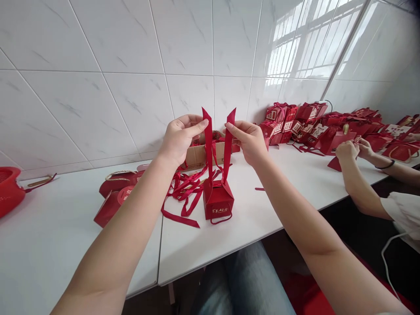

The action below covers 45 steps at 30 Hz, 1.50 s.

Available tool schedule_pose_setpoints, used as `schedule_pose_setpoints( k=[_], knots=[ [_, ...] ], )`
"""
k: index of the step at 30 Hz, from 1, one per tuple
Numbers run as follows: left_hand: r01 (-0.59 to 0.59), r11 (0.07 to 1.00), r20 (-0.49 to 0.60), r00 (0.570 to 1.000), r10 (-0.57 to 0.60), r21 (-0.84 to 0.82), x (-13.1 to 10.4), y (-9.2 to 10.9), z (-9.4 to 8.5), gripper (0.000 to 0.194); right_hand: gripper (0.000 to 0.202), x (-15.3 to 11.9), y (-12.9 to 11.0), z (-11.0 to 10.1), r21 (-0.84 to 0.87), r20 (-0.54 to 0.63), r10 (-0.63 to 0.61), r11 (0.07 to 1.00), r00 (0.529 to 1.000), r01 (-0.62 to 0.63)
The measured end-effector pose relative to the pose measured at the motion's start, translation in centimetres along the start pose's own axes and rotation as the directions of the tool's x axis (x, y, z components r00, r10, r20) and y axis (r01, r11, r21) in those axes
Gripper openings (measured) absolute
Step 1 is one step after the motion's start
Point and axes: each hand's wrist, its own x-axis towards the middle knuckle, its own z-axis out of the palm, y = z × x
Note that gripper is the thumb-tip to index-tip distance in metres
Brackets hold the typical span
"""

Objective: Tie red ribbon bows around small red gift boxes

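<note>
A small red gift box (212, 202) with gold lettering stands upright on the white table in front of me. Two ends of a red ribbon (209, 153) rise from its top. My left hand (180, 138) pinches the left end near its slanted tip. The right end is pinched the same way by my right hand (247, 139). Both ribbon ends are pulled up roughly straight and apart. A thin red cord handle (221, 221) hangs at the box's front. Beside the box, to the left, lies a tangle of loose red ribbons (183, 186).
Behind the box stands a cardboard carton (196, 157) against the tiled wall. Other red boxes (113, 203) lie left of my forearm; a red plastic basket (9, 190) sits far left. Stacked red boxes (278, 122) line the right back. A co-worker's hands (351, 149) handle something red.
</note>
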Motion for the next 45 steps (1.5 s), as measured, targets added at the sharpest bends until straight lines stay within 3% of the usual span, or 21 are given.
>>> schedule_pose_setpoints(
  k=[21, 31, 35, 39, 45],
  knots=[
    [0.005, 1.000, -0.028, 1.000, -0.005, -0.016, 0.0, -0.1, -0.9, 0.020, 0.028, -0.2, 0.6, -0.6, 0.045, -0.027, 0.017, 0.999, 0.999, -0.015],
    [0.005, 1.000, 0.062, 0.998, -0.003, -0.026, 0.1, 0.1, -0.6, 0.020, 0.030, -0.2, 0.1, 0.3, 0.047, -0.003, -0.006, 0.999, 1.000, 0.007],
    [0.009, 1.000, 0.160, 0.987, -0.013, 0.030, 0.8, 0.6, -0.6, 0.023, 0.030, -0.2, -0.8, 0.8, -0.001, 0.101, 0.014, 1.000, 0.995, -0.014],
    [0.023, 0.991, 0.172, 0.984, -0.046, 0.128, 1.3, 1.5, -0.4, 0.021, 0.030, -0.1, -1.9, 1.4, -0.139, 0.219, 0.025, 0.990, 0.976, 0.006],
    [-0.083, 0.953, 0.185, 0.982, 0.029, 0.291, 1.6, 2.1, -0.5, 0.020, 0.030, -0.1, -2.7, 1.5, -0.280, 0.254, -0.003, 0.957, 0.967, 0.077]
  ],
)
